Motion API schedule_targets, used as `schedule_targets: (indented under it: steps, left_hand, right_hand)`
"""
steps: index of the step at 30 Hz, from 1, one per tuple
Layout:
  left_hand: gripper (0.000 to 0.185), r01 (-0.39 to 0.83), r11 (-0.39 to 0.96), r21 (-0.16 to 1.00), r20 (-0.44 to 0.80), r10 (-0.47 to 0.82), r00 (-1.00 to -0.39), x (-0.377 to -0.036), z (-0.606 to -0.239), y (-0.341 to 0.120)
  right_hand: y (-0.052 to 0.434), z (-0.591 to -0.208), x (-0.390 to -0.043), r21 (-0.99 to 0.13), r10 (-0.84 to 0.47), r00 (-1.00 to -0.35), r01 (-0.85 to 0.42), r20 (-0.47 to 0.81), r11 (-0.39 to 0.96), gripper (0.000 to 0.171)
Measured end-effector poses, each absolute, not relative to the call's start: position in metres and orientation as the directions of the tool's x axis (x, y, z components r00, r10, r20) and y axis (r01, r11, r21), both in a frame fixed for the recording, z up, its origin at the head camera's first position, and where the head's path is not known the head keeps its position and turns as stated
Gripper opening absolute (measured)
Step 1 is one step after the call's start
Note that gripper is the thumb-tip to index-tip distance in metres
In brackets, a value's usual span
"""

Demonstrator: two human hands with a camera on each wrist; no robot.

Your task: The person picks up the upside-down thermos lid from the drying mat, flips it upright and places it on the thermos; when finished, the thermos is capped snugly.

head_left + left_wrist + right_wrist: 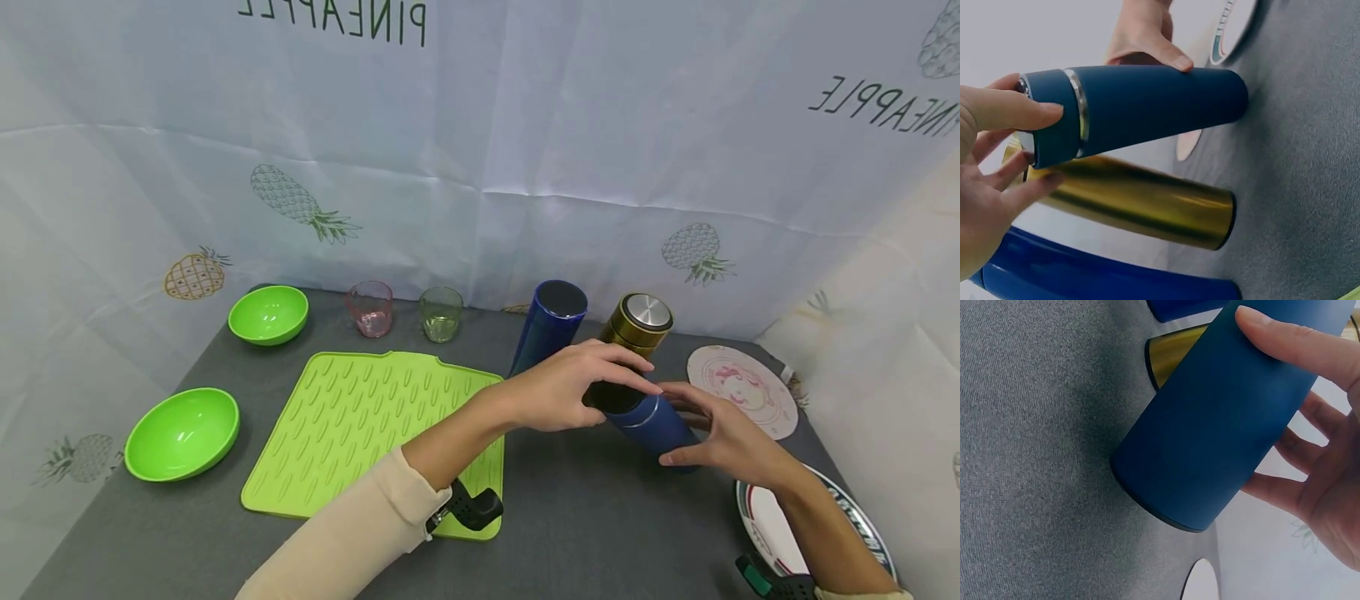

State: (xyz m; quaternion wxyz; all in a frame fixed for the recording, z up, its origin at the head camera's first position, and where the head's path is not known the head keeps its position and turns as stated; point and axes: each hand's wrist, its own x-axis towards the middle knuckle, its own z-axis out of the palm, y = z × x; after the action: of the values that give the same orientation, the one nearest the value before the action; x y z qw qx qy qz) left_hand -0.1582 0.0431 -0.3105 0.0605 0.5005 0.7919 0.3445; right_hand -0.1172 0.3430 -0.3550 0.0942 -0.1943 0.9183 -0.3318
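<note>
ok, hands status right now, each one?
Left hand: grips the cap end of the dark blue flask.
Right hand: grips the same flask's body.

The left hand (985,187) pinches the navy flask (1141,106) at its cap, above a gold flask (1141,200).

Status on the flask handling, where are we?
Done: gold flask and bright blue flask stand upright on the grey table. In hand: the dark blue flask is tilted, base edge near or on the table, left hand gripping its cap end, right hand round the body. Left: it is not yet standing or laid down; the green mat holds nothing.
</note>
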Motion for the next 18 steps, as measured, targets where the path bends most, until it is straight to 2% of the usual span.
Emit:
schedule_targets:
  steps: [6, 8, 10, 13, 15, 18]
  left_hand:
    - [0.068, 0.703, 0.380, 0.601, 0.233, 0.758, -0.609, -0.1533, -0.3120, 0.0477]
    - [0.062, 0.712, 0.365, 0.600, 0.244, 0.763, -0.598, -0.1534, -0.3118, 0.0483]
    - [0.054, 0.738, 0.315, 0.597, 0.254, 0.798, -0.547, -0.1545, -0.3104, 0.0479]
    - [0.060, 0.763, 0.274, 0.585, 0.242, 0.839, -0.487, -0.1556, -0.3074, 0.0468]
    - [0.062, 0.762, 0.314, 0.567, 0.229, 0.828, -0.512, -0.1540, -0.3062, 0.0476]
    - [0.066, 0.737, 0.413, 0.535, 0.220, 0.774, -0.593, -0.1503, -0.3065, 0.0509]
  right_hand:
    - [0.3449, -0.3567, -0.1177, -0.645, -0.407, -0.913, -0.288, -0.039, 0.708, 0.085]
    - [0.3450, -0.3564, -0.1178, -0.646, -0.403, -0.914, -0.284, -0.041, 0.708, 0.084]
    - [0.3451, -0.3562, -0.1179, -0.645, -0.404, -0.914, -0.283, -0.044, 0.710, 0.085]
    - [0.3451, -0.3552, -0.1177, -0.641, -0.405, -0.913, -0.280, -0.052, 0.714, 0.086]
    - [0.3452, -0.3555, -0.1176, -0.641, -0.411, -0.910, -0.288, -0.047, 0.712, 0.086]
    - [0.3455, -0.3570, -0.1183, -0.642, -0.412, -0.911, -0.295, -0.035, 0.707, 0.084]
